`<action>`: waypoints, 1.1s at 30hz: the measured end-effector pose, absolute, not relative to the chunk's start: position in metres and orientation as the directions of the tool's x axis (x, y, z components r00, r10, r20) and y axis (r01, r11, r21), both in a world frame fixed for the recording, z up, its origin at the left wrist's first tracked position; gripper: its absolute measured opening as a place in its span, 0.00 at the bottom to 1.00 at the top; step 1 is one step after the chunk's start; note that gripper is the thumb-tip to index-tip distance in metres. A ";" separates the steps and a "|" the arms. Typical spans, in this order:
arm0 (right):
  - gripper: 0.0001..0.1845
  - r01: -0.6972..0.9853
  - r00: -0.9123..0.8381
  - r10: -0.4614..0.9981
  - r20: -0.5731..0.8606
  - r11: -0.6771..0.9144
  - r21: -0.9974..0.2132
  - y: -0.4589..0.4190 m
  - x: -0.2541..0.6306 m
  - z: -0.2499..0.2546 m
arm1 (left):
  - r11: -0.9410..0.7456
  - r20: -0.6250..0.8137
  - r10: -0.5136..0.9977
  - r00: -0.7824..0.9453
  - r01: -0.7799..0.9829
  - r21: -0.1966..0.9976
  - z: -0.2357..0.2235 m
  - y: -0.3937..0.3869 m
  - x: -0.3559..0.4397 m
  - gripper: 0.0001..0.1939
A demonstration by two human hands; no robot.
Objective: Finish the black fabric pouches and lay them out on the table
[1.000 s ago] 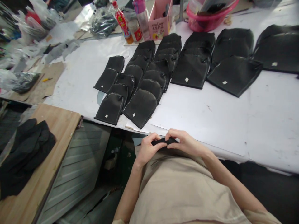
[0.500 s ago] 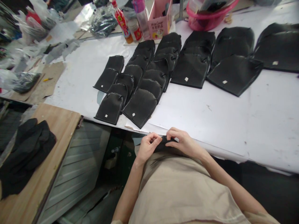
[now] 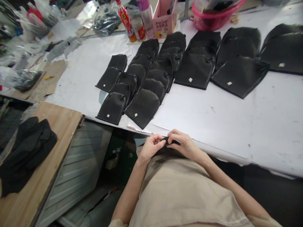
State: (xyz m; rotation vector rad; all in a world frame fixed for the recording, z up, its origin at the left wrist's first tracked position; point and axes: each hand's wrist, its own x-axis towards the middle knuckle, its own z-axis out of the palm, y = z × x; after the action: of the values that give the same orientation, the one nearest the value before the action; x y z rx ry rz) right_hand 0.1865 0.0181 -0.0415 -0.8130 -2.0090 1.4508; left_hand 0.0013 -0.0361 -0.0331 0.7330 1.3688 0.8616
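A black fabric piece point(image 3: 174, 142) is pinched at the table's front edge, close to my body. My left hand point(image 3: 152, 146) grips its left side between thumb and curled fingers. Close beside it, my right hand point(image 3: 183, 143) holds the piece's upper edge, fingers bent over and thumb below. Most of the piece is hidden by my hands and the beige clothing. Beyond them, stacked black fabric pieces point(image 3: 143, 107) with small white stickers lie overlapping in rows on the white table point(image 3: 236, 126).
A pink box point(image 3: 163, 26), a red-labelled bottle point(image 3: 125, 20), a jar point(image 3: 138, 28) and a pink basin point(image 3: 215, 19) stand at the back. To the left, dark cloth point(image 3: 28, 151) lies on a wooden board point(image 3: 63, 116). Plastic bags point(image 3: 19, 77) lie farther left.
My left fingers have moved slightly right, closer to my right hand, and the fabric edge between them is now pinched up. My right fingers have closed in on it. The view has shifted slightly.
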 end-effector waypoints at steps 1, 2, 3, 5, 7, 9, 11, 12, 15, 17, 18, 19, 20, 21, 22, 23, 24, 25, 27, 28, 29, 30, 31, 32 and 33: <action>0.06 0.163 -0.679 0.731 0.068 0.240 -0.957 0.018 0.186 -0.041 | 0.518 -0.521 0.854 0.009 -0.108 0.848 -0.033 -0.035 0.001 0.15; 0.06 0.160 -0.678 0.732 0.067 0.236 -0.959 0.018 0.186 -0.041 | 0.525 -0.528 0.849 0.013 -0.119 0.842 -0.032 -0.035 0.001 0.16; 0.06 0.158 -0.676 0.734 0.064 0.229 -0.961 0.018 0.186 -0.041 | 0.532 -0.534 0.845 0.013 -0.122 0.838 -0.032 -0.034 0.001 0.16; 0.06 0.149 -0.668 0.743 0.045 0.192 -0.970 0.019 0.187 -0.039 | 0.541 -0.544 0.839 -0.002 -0.107 0.834 -0.033 -0.033 0.001 0.16; 0.05 0.135 -0.665 0.747 -0.015 0.101 -0.986 0.020 0.188 -0.037 | 0.543 -0.546 0.838 -0.015 -0.079 0.836 -0.035 -0.034 0.001 0.15; 0.06 0.117 -0.669 0.734 -0.122 -0.057 -0.991 0.023 0.189 -0.035 | 0.544 -0.545 0.838 -0.009 -0.054 0.838 -0.037 -0.035 0.002 0.14; 0.08 0.097 -0.659 0.718 -0.224 -0.214 -0.972 0.025 0.190 -0.035 | 0.546 -0.546 0.838 -0.001 -0.041 0.837 -0.038 -0.036 0.004 0.13; 0.09 0.085 -0.646 0.718 -0.259 -0.270 -0.959 0.026 0.190 -0.036 | 0.547 -0.547 0.837 -0.001 -0.036 0.836 -0.038 -0.037 0.006 0.13; 0.10 0.059 -0.603 0.736 -0.307 -0.342 -0.938 0.027 0.188 -0.037 | 0.536 -0.537 0.844 -0.007 -0.013 0.844 -0.038 -0.037 0.009 0.12; 0.10 0.051 -0.593 0.738 -0.323 -0.366 -0.929 0.026 0.187 -0.038 | 0.523 -0.523 0.852 -0.006 0.010 0.852 -0.038 -0.036 0.010 0.11; 0.10 0.048 -0.591 0.736 -0.329 -0.376 -0.925 0.026 0.186 -0.038 | 0.519 -0.519 0.855 -0.005 0.021 0.854 -0.039 -0.036 0.011 0.11; 0.10 0.046 -0.590 0.735 -0.334 -0.383 -0.923 0.025 0.185 -0.038 | 0.518 -0.518 0.855 -0.004 0.029 0.855 -0.040 -0.036 0.011 0.11; 0.10 0.047 -0.589 0.734 -0.338 -0.386 -0.921 0.025 0.184 -0.038 | 0.519 -0.520 0.854 -0.004 0.033 0.854 -0.041 -0.036 0.010 0.11; 0.10 0.049 -0.585 0.736 -0.340 -0.387 -0.921 0.025 0.183 -0.039 | 0.523 -0.523 0.852 -0.002 0.033 0.852 -0.042 -0.036 0.010 0.11; 0.11 0.054 -0.582 0.737 -0.342 -0.385 -0.921 0.025 0.183 -0.040 | 0.526 -0.526 0.850 0.002 0.030 0.850 -0.043 -0.036 0.010 0.12; 0.11 0.057 -0.578 0.740 -0.343 -0.383 -0.922 0.024 0.183 -0.040 | 0.530 -0.530 0.848 0.004 0.025 0.848 -0.043 -0.036 0.010 0.12; 0.11 0.058 -0.575 0.743 -0.343 -0.381 -0.923 0.024 0.182 -0.041 | 0.533 -0.533 0.846 0.006 0.017 0.846 -0.043 -0.036 0.009 0.12; 0.11 0.058 -0.572 0.745 -0.343 -0.381 -0.923 0.024 0.182 -0.042 | 0.536 -0.537 0.844 0.010 0.007 0.844 -0.043 -0.036 0.009 0.12; 0.12 0.052 -0.569 0.747 -0.343 -0.384 -0.922 0.024 0.183 -0.043 | 0.543 -0.542 0.840 0.029 -0.022 0.839 -0.042 -0.037 0.009 0.12; 0.12 0.049 -0.570 0.746 -0.343 -0.387 -0.921 0.023 0.183 -0.044 | 0.545 -0.544 0.838 0.043 -0.038 0.837 -0.041 -0.037 0.008 0.12; 0.12 0.046 -0.571 0.746 -0.343 -0.388 -0.921 0.023 0.183 -0.044 | 0.548 -0.545 0.836 0.059 -0.052 0.835 -0.041 -0.037 0.008 0.12; 0.12 0.044 -0.571 0.747 -0.341 -0.386 -0.921 0.023 0.183 -0.044 | 0.550 -0.546 0.835 0.074 -0.062 0.833 -0.041 -0.037 0.008 0.12; 0.12 0.043 -0.571 0.748 -0.337 -0.383 -0.923 0.023 0.183 -0.044 | 0.554 -0.549 0.832 0.082 -0.066 0.830 -0.040 -0.037 0.007 0.12; 0.12 0.043 -0.569 0.751 -0.335 -0.379 -0.924 0.022 0.183 -0.044 | 0.560 -0.554 0.828 0.083 -0.064 0.826 -0.040 -0.037 0.007 0.12; 0.11 0.044 -0.566 0.754 -0.332 -0.375 -0.926 0.022 0.183 -0.044 | 0.566 -0.562 0.824 0.077 -0.058 0.822 -0.040 -0.037 0.007 0.12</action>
State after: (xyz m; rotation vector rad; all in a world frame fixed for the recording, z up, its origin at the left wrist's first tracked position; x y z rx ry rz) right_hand 0.1828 0.0220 -0.0445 -1.0834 -1.3745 1.9885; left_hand 0.0070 -0.0366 -0.0399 0.7332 1.3385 0.7578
